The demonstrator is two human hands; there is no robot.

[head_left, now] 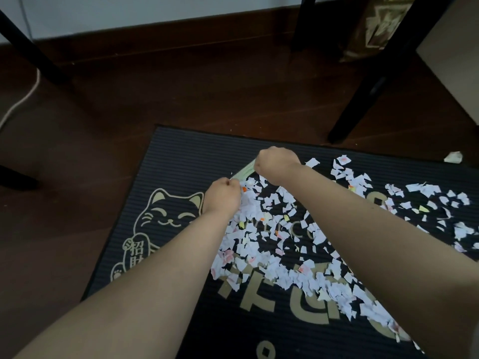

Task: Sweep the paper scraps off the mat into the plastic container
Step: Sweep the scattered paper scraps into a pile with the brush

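Both hands are curled into fists at the centre of the frame, the left hand (223,194) and the right hand (277,164) each gripping an end of a pale green strip (243,172); whether it is part of the plastic container I cannot tell. The paper scraps (272,242) lie thick across the mat (181,156), from centre to right edge. A hasty drag would likely flick light scraps onto the wooden floor (155,99), where a crumpled piece (453,157) already lies at right. A dark table leg (363,99) stands just past the mat's far edge; a pale cable (23,99) runs at upper left
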